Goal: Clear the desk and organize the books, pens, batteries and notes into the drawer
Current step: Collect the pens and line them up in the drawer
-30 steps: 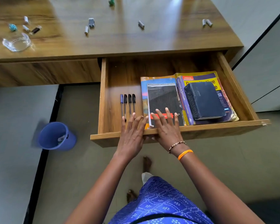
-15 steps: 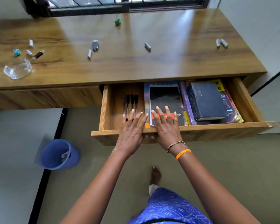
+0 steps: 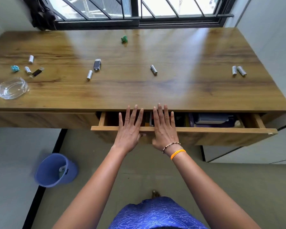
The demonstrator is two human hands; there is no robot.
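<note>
Head view: both hands lie flat on the drawer [image 3: 205, 130] front, left hand [image 3: 130, 129] and right hand [image 3: 163, 129] side by side, fingers straight and spread, gripping nothing. I'd judge she's pushing it shut; best to pull the fingertips clear of the worktop [image 3: 139, 90] edge first. The books [image 3: 211, 119] sit inside. Batteries [image 3: 153, 69] lie scattered on the worktop, well apart, with open room between them.

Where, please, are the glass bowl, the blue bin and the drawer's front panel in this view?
glass bowl [image 3: 2, 94]: head view, on its near left rim.
blue bin [image 3: 71, 171]: head view, on its outer right wall.
drawer's front panel [image 3: 221, 129]: head view, on its top edge, right of both hands.
</note>
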